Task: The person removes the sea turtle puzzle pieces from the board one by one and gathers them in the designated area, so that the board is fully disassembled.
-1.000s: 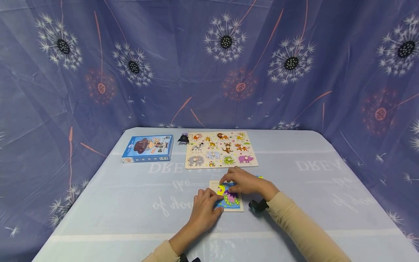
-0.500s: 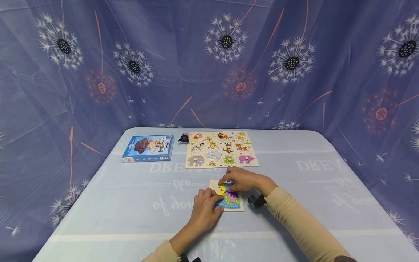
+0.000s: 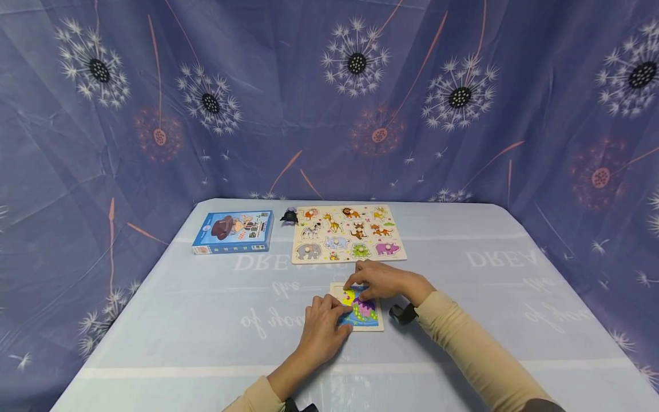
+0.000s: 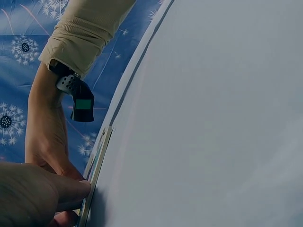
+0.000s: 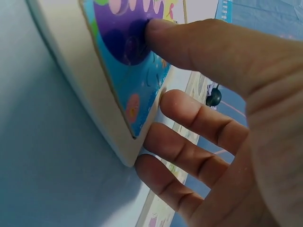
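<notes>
A small jigsaw puzzle lies on the table in a pale wooden tray; its picture is blue, yellow, purple and pink. My left hand holds the tray's left side, index finger over the picture and thumb at the near corner. From the far right, my right hand arches over the puzzle and grips it. In the right wrist view, its thumb presses a purple patch while the other fingers bend against the tray's edge. The hands partly hide the picture's left and upper parts.
Behind the small puzzle lies a large wooden animal puzzle board with knobs. A blue picture box stands at the back left, and a small black object sits by the board's corner. A purple-blue dandelion curtain hangs behind the table.
My right hand has shifted slightly left and away from me over the puzzle, and its sleeve moved with it. The left hand stays where it was.
</notes>
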Motion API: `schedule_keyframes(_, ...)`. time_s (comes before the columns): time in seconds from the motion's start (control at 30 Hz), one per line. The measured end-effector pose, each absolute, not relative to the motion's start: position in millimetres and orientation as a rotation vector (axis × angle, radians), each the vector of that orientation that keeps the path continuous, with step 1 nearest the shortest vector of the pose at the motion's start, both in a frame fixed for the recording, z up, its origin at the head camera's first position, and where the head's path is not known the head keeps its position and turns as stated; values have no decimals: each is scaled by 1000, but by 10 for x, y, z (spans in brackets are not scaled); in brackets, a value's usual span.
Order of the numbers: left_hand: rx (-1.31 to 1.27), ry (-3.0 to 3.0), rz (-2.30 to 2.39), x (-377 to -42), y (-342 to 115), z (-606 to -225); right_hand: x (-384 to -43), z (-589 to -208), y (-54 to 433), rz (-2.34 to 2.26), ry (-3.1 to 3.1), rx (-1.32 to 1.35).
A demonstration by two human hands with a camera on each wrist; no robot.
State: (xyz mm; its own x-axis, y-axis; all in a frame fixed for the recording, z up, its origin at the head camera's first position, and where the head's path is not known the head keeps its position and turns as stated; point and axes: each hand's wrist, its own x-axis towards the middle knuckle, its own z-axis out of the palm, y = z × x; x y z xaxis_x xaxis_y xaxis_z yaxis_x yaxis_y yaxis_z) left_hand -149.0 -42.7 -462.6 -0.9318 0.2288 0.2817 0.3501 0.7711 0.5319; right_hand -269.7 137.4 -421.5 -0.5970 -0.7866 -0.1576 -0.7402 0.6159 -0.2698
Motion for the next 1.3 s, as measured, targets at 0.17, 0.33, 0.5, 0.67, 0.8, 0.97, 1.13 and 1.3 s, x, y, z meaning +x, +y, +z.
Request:
schedule_keyframes(0.17, -458, -2736, -894, -1494, -408, -4635, -2710, -4174, 1356, -213, 2569, -1268)
schedule_keyframes(0.33, -460, -2712, -884, -1477, -393, -4640, -2694, -4131, 1322, -154, 2564, -1256)
schedule_keyframes(0.5, -453, -2719, -883, -1463, -387, -4632, -2631, -4103, 1288, -66, 2614, -1274)
schedule_keyframes(0.67, -436, -2731, -882, -1465, -392, -4627, -2547, -4093, 1262, 3, 2694, -1310)
schedule_keyframes(0.8, -441, -2736, -886, -1467, -399, -4624, -2497, -4111, 1252, -31, 2720, -1310)
schedule_keyframes(0.97, -438, -2736, -879, -1472, -403, -4629, -2473, -4174, 1270, -133, 2755, -1279)
schedule_keyframes(1.13, -436, -2721, -871, -1474, -406, -4636, -2435, -4267, 1307, -331, 2817, -1082)
schedule_keyframes(1.3, -440, -2711, -863, -1464, -402, -4639, -2373, -4342, 1337, -477, 2895, -950)
